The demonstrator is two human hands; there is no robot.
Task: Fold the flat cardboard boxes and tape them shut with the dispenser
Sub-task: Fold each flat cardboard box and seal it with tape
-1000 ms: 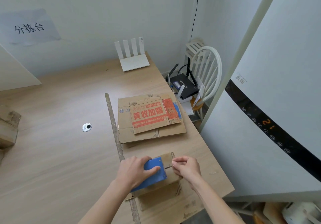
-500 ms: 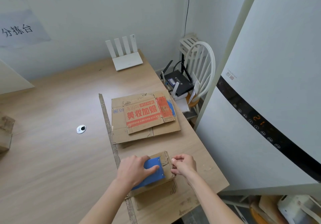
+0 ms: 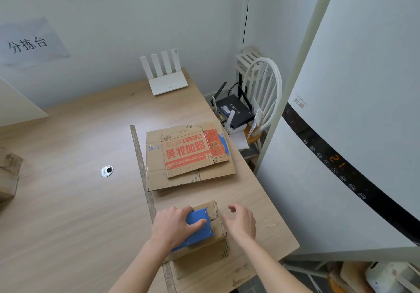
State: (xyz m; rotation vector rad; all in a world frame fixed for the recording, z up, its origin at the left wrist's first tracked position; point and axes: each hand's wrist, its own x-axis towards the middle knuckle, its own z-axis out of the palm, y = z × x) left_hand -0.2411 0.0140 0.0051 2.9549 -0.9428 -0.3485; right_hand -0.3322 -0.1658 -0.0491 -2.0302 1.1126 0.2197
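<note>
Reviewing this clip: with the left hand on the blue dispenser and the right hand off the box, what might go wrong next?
1. The right hand hovers open beside the small box, so only the left hand gripping the blue dispenser steadies it; the box may slide during a pull.
2. The box sits near the table edge and could be pushed off.

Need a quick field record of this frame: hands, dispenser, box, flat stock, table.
left hand: grips the blue tape dispenser, pressing it on the box
right hand: beside the box, fingers loosely curled, holding nothing
small cardboard box: folded, at the near table edge, under the dispenser
flat cardboard boxes: stacked behind the box, red-printed one on top
table: light wood
white router: at the far edge by the wall
</note>
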